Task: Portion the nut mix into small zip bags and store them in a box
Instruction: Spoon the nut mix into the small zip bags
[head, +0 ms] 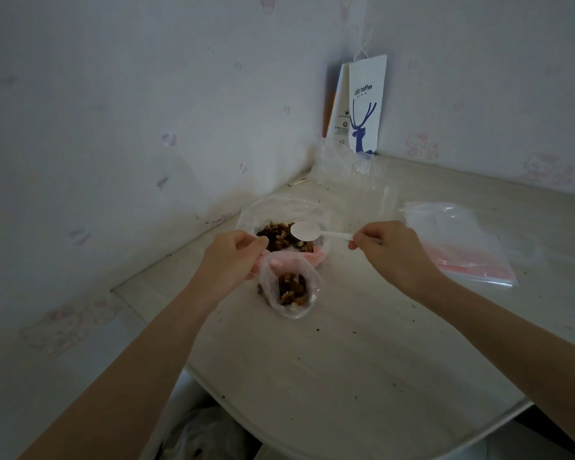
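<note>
So that its mouth is gaping upward for filling, the left hand (233,257) is holding the small zip bag (291,290) by the rim, grip clamped on the plastic, on the counter (346,360). Just behind that bag, the right hand (392,250) is pinching the handle of the white spoon (307,231), its bowl hovering over the nut mix (276,239), likely for another scoop.

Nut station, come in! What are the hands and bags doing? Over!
Left hand holds small zip bag open, part filled with nuts. Right hand pinches white spoon over big nut bag. Nothing blocking the bags. Over.
</note>
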